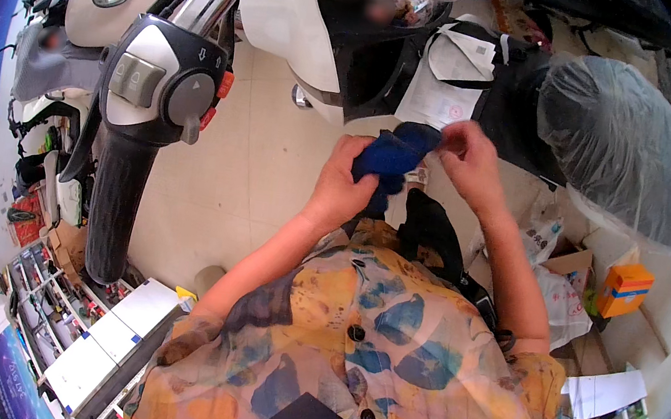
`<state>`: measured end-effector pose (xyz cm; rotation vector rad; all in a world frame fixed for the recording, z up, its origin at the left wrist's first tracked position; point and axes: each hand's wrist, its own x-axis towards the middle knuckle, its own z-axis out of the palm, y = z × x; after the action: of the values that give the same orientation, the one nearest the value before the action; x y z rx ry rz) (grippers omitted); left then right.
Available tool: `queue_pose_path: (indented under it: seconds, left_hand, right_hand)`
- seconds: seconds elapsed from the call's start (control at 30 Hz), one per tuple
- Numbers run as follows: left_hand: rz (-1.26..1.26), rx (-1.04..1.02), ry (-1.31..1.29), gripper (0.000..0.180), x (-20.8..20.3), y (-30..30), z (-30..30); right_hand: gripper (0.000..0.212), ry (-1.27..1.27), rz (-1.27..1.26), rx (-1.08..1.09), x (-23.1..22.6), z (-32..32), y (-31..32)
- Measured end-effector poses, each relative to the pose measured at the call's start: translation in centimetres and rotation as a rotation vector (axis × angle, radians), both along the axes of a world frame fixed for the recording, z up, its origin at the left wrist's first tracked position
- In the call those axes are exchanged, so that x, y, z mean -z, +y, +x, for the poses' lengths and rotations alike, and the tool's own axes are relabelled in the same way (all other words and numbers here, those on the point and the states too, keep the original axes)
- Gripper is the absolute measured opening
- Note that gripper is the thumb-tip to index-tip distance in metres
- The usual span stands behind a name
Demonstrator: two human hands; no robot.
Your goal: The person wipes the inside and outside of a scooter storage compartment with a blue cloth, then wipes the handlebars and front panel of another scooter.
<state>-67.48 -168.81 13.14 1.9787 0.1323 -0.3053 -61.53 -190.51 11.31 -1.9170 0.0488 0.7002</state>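
A crumpled dark blue cloth (391, 156) with soft, rounded folds is held up in front of my chest. Wrapped round its left side is my left hand (345, 181), thumb towards me. At the cloth's upper right end, my right hand (469, 163) is closed, fingertips pinching its edge. Whether the cloth is a glove or a rag cannot be made out. Just beyond it are a white electric scooter (288, 21) and a black scooter seat with a white printed paper (446, 80) in a clear sleeve.
A handlebar grip (117, 206) with a switch block (161, 85) juts in close at the left. To the right is a plastic-wrapped seat (623, 146). An orange box (625, 290) and white plastic bags (560, 303) sit lower right. A white cabinet (116, 333) stands lower left.
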Motion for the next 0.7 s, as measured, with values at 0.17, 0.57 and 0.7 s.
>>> queue_pose_path:
  seconds: [0.17,0.57,0.7]
  left_hand:
    - [0.033,0.138,-0.099,0.037,-2.1,0.2,1.2]
    - [-0.024,-0.091,-0.118,0.048,0.1,0.1,-1.1]
    - [0.006,-0.195,-0.023,0.046,-1.3,0.6,-1.7]
  right_hand:
    - [0.078,-0.363,0.338,-0.125,-2.5,0.6,1.0]
    - [0.061,0.160,0.636,0.177,0.6,-5.0,6.6]
    - [0.052,-0.013,0.216,0.377,0.4,-1.3,6.4]
